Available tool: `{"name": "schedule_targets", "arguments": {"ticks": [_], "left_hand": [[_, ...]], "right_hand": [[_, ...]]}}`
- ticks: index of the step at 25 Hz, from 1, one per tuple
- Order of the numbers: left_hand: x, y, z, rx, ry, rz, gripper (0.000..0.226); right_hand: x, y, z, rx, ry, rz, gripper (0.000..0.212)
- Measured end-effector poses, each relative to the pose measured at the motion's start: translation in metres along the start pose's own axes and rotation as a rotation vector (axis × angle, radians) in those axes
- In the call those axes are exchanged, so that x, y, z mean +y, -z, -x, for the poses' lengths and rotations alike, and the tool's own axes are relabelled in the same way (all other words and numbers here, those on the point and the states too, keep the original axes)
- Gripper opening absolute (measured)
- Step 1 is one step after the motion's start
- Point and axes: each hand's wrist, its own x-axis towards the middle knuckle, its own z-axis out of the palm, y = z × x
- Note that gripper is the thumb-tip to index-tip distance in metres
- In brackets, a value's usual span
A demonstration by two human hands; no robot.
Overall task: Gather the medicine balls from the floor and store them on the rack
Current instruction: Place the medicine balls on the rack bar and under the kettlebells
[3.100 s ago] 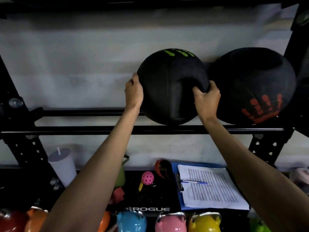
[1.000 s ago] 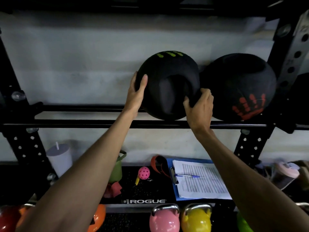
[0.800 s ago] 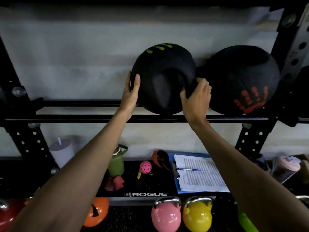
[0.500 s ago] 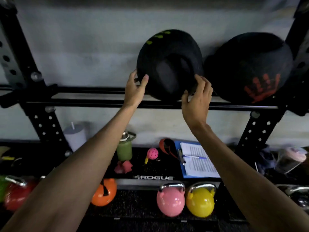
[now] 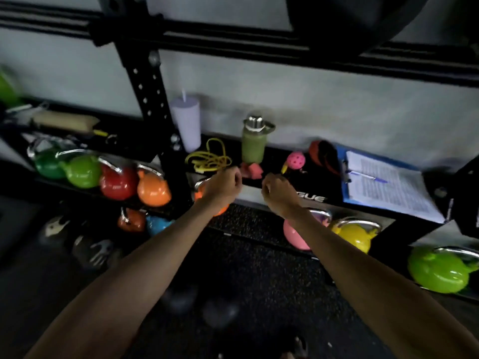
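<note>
A black medicine ball (image 5: 350,19) sits on the upper bars of the black rack (image 5: 233,45), cut off by the top edge of the view. My left hand (image 5: 223,186) and my right hand (image 5: 278,193) hang in the air well below it, in front of the lower shelf. Both have curled fingers and hold nothing. Low at the left, a dark ball with a pale handprint (image 5: 94,252) lies in shadow, blurred.
The shelf holds a white tumbler (image 5: 186,123), a green bottle (image 5: 254,143), a yellow cord (image 5: 207,159), a pink holed ball (image 5: 296,160) and a blue clipboard (image 5: 388,187). Coloured kettlebells (image 5: 116,182) line the lower shelves, and one is pink (image 5: 295,234). Dark rubber floor (image 5: 259,281) lies below.
Both hands let go of the green-marked ball on the upper bars and dropped to shelf height, fingers curling in. The view tilted down and left, leaving the balls at the top edge.
</note>
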Motion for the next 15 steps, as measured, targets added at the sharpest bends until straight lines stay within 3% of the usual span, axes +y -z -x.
{"name": "schedule_targets", "arguments": {"ticks": [8, 15], "left_hand": [[-0.14, -0.083, 0.112, -0.497, 0.46, -0.213, 0.031], [-0.192, -0.147, 0.162, -0.788, 0.649, -0.154, 0.034]], "right_hand": [[0.012, -0.168, 0.068, -0.644, -0.121, -0.002, 0.026], [0.032, -0.253, 0.111, -0.885, -0.226, -0.026, 0.034]]}}
